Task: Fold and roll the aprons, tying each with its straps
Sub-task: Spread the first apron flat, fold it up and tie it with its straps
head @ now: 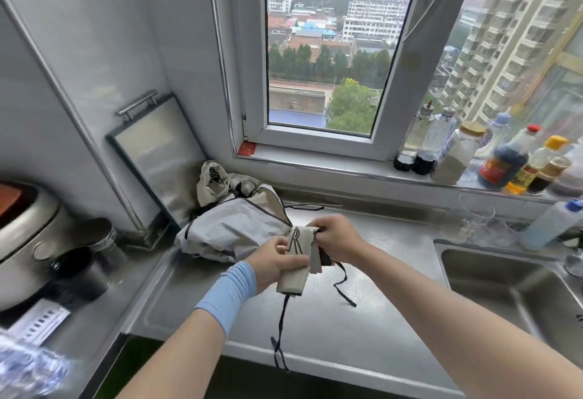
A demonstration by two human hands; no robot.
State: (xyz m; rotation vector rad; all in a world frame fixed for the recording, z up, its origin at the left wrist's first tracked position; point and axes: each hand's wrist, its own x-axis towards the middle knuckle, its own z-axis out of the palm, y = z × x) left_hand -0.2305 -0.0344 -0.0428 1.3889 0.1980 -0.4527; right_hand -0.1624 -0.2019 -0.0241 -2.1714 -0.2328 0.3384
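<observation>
A rolled beige apron with black lettering is held above the steel counter. My left hand grips the roll around its lower part. My right hand pinches its top end together with a dark strap. Two thin dark straps hang loose from the roll, one dangling past the counter's front edge. Behind the hands lies a heap of unrolled beige aprons with dark edging, piled toward the back corner.
A steel sink is at the right, with glasses and a white squeeze bottle beside it. Sauce bottles line the windowsill. A cutting board leans at the back left. A rice cooker and dark cups stand left.
</observation>
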